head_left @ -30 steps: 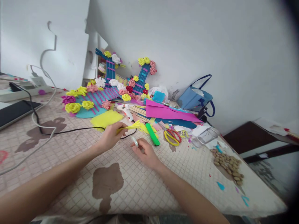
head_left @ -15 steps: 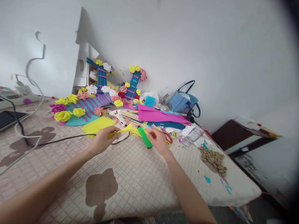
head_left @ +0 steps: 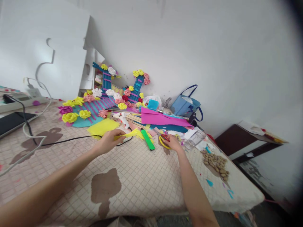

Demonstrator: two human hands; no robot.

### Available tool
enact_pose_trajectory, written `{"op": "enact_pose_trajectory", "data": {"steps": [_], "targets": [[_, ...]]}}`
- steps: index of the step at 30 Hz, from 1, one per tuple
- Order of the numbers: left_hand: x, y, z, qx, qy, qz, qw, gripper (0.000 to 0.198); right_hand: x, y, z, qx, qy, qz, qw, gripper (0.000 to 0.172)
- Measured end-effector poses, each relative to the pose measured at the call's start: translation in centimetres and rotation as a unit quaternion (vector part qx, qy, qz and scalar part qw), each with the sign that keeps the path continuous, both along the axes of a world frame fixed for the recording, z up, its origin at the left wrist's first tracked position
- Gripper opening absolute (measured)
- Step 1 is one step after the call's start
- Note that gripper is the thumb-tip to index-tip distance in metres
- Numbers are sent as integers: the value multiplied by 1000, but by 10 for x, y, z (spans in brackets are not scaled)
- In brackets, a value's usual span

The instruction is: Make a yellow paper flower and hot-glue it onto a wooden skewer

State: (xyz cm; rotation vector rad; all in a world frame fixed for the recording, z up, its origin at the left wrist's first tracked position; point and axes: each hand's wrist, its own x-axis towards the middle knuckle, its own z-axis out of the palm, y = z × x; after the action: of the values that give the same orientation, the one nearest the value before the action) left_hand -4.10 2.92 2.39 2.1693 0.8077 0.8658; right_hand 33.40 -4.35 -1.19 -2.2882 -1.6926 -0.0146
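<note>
My left hand (head_left: 109,140) pinches a strip of yellow crepe paper (head_left: 129,133), whose cut end fans out to the right. My right hand (head_left: 174,142) has its fingers closed on the handles of a pair of scissors (head_left: 164,143) with red and yellow grips, low over the cloth. Between the hands lies a bright green utility knife (head_left: 147,139). A white glue gun (head_left: 122,118) rests behind the yellow strip, and a flat yellow paper sheet (head_left: 103,127) lies just behind my left hand.
Decorated boards with paper flowers (head_left: 90,110) stand at the back left. Magenta sheets (head_left: 163,118), wooden sticks (head_left: 134,119) and a blue bag (head_left: 186,104) lie along the wall. To the right are a clear cup (head_left: 197,137) and peanuts (head_left: 215,162). A black cable (head_left: 71,138) crosses the left side.
My right hand has moved right, from beside the green utility knife to the scissors, and closed on their handles. My left hand still holds the yellow strip. The view has shifted slightly.
</note>
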Motion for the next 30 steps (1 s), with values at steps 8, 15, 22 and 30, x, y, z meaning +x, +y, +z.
{"op": "enact_pose_trajectory", "data": {"steps": [8, 15, 22, 30], "targets": [[-6, 6, 9, -12, -25, 21, 999, 25, -8, -11, 22, 28, 26, 73, 997, 24], [-9, 6, 18, -19, -40, 12, 999, 20, -71, -27, 49, 47, 20, 185, 981, 51], [-8, 7, 11, -40, -47, -3, 998, 21, -115, -34, 75, -5, -97, 230, 968, 40], [-5, 8, 3, -57, -55, -27, 997, 22, -131, -25, 89, -51, -162, 218, 961, 38]]}}
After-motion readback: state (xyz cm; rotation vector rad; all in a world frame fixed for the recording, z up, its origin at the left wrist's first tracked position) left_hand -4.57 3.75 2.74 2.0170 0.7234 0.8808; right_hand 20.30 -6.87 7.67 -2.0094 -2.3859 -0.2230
